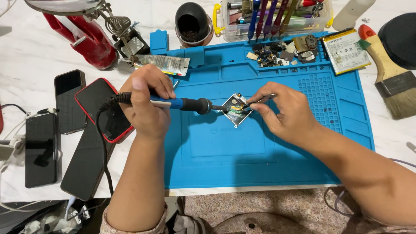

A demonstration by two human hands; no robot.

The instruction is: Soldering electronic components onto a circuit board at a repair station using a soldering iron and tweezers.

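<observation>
Blue work mat (216, 147) spread over a white tabletop. Left of the mat, four dark phones (89, 143) lying flat. Beyond the mat's right corner, a wide paintbrush (392, 82). Over the mat's left edge, left hand (145, 104) clenched around a blue-handled soldering iron (180, 104), tip touching the board. Mid-mat, right hand (286, 112) pinching thin tweezers (260, 100). At mat centre, small circuit board (236, 109), turned diamond-wise, under both tips.

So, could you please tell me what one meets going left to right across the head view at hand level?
Black phones → red-edged phone → left hand → soldering iron → small circuit board → right hand → paintbrush.
</observation>
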